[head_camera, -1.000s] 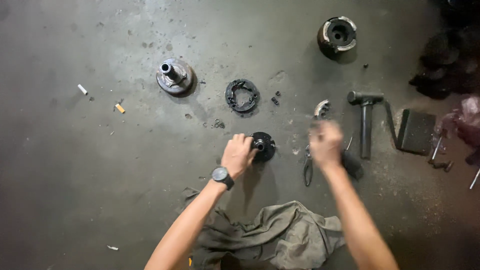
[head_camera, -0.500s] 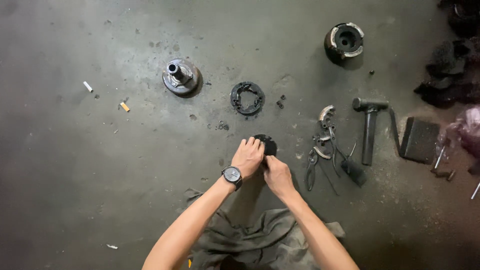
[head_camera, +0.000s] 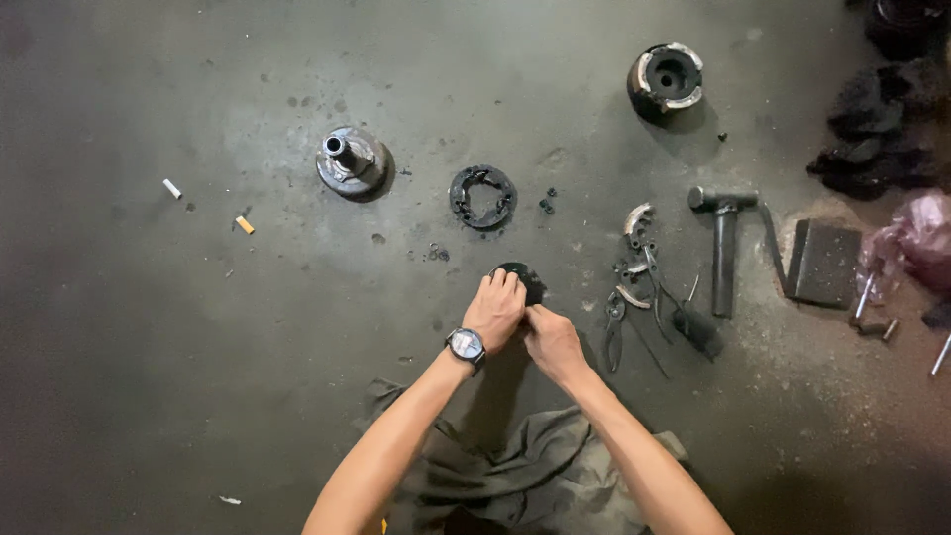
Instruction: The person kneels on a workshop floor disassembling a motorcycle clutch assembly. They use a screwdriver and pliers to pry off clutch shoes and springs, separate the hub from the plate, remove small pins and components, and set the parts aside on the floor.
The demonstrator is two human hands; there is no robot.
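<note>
A single head-worn camera looks almost straight down from above the person's forearms onto the stained grey concrete floor (head_camera: 198, 376), fairly high, parts spread across it.

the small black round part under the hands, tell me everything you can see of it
The small black round part lies flat on the stained concrete floor, dark like greasy metal. Only its far edge shows. The left hand lies over it with fingers curled on its top, and the right hand meets it from the near right side. The rest is hidden, so its face and centre cannot be made out. It sits just below the toothed black ring.
</note>
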